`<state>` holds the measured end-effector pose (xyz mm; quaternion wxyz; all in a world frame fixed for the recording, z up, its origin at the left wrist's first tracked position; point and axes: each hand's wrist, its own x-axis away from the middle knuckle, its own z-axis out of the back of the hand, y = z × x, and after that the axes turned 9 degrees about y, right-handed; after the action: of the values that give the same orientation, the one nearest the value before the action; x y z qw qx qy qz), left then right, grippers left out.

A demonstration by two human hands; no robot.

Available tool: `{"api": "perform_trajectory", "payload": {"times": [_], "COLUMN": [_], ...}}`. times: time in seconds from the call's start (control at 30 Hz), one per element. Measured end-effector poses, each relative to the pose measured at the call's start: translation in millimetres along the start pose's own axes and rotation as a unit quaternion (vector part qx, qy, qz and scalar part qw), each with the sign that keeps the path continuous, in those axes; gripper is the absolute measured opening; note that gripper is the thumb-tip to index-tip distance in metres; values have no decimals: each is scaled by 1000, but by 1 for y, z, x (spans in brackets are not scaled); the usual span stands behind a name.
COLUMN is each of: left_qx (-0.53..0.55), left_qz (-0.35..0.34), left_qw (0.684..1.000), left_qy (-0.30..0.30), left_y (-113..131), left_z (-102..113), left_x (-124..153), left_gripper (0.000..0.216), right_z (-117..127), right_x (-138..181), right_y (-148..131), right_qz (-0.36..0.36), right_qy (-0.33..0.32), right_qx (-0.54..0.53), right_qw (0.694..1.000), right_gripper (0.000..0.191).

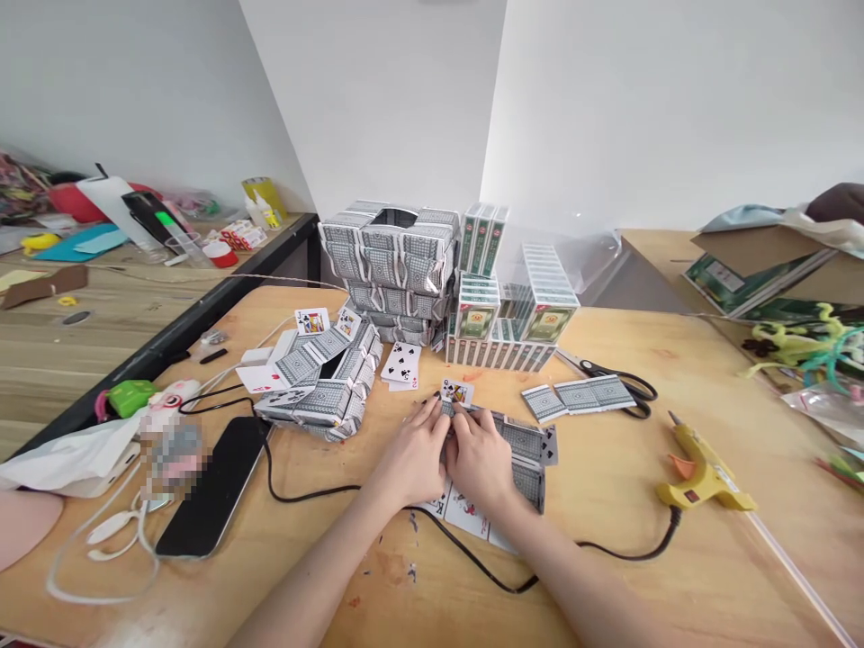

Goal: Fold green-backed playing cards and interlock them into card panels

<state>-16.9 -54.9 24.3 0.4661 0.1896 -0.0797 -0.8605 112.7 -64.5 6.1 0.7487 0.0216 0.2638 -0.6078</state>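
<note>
My left hand (417, 457) and my right hand (481, 457) meet at the middle of the table, with bent fingers pressed together on a piece made of joined playing cards (523, 438). Patterned grey card backs show to the right of my right hand, and a queen card (457, 391) sticks out beyond the fingertips. Face-up cards (465, 513) with a king lie under my wrists. What exactly the fingertips pinch is partly hidden by the hands. A strip of joined cards (594, 394) rests to the right, against black-handled scissors (641, 396).
Boxes woven from cards (391, 261) are stacked at the back, beside packed card decks (499, 353). A half-built card frame (337, 396) with loose cards stands left. A yellow glue gun (706, 477) lies right; its black cord (465, 549) crosses under my arms. A phone (214, 490) lies left.
</note>
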Motion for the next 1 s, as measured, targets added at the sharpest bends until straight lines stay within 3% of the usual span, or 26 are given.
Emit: {"api": "perform_trajectory", "payload": {"times": [0.7, 1.0], "left_qx": [-65, -92], "left_qz": [11, -37], "left_qw": [997, 995], "left_qy": [40, 24], "left_y": [17, 14], "left_z": [0, 4], "left_x": [7, 6], "left_gripper": [39, 36], "right_z": [-2, -3], "right_x": [-2, -2], "right_y": [6, 10], "right_qz": [14, 43], "right_qy": [15, 35], "right_qx": [-45, -58], "right_qw": [999, 997], "right_gripper": [27, 24]}}
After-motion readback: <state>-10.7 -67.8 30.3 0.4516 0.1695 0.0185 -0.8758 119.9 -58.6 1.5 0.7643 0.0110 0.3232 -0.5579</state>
